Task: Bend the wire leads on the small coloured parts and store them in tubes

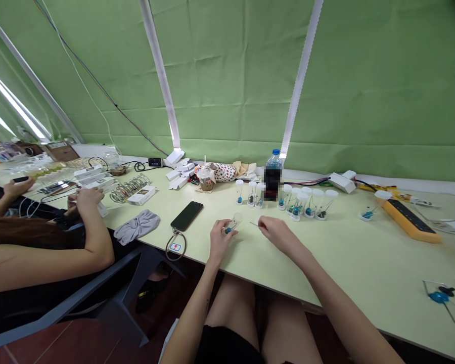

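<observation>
My left hand [219,241] is closed around a small clear container [236,219] with something blue at its lower end, tilted with its mouth toward the right. A short gap to the right, my right hand [278,234] pinches a thin grey stick-like piece [254,223] that points at the container. What kind of piece it is, I cannot make out. Beyond my hands stand several clear jars [310,205] with white lids, holding blue or dark pieces and thin sticks. A similar jar [368,214] lies tipped farther right.
Left of my hands lie a phone [187,216] with a ring strap and a grey cloth band [137,227]. Behind are a drink cup [206,178] and a bottle [274,159]. An orange power strip [410,220] and a blue piece with sticks [439,297] lie right. A co-worker [94,237] sits left.
</observation>
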Available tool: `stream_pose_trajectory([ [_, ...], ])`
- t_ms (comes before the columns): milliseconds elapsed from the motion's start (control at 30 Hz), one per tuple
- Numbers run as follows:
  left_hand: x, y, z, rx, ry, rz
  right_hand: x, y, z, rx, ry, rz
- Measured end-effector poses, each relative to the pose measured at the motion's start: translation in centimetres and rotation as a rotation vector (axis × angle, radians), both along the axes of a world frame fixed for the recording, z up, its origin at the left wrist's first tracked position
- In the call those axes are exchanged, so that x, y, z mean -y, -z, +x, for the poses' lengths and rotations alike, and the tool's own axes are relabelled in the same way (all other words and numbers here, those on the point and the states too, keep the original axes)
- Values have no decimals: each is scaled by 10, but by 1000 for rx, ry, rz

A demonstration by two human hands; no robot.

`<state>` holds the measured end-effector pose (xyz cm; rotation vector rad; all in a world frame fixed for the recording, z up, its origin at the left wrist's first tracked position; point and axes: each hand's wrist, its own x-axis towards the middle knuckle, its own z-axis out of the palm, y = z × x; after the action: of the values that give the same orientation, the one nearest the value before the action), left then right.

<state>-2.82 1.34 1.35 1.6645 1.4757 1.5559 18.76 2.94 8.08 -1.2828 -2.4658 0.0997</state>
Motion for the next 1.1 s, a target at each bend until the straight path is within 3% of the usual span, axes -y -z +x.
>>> stream_pose_trajectory([
  [100,1,-1,1,-53,9,19,0,-20,1,-147,-17,121],
  [267,3,-4,3,-83,27,25,1,-32,-22,23,-59,214],
  [333,3,-3,2,-70,46,23,-1,-31,-33,28,-114,223],
  [467,-1,1,0,77,54,-30,-10,-23,-34,-207,-163,280],
  [567,-3,3,-1,204,67,-77,-20,-10,-13,-315,-84,347],
  [667,-3,4,0,215,76,-83,-28,9,16,-276,42,386],
  [767,-3,5,2,185,80,-78,-31,26,41,-164,231,271],
  [867,-3,6,4,186,102,-81,-31,35,56,-2,362,5],
  [967,-3,6,5,178,127,-91,-29,38,59,78,295,-221],
  [1100,-1,3,5,108,143,-117,-25,40,51,24,98,-296],
])
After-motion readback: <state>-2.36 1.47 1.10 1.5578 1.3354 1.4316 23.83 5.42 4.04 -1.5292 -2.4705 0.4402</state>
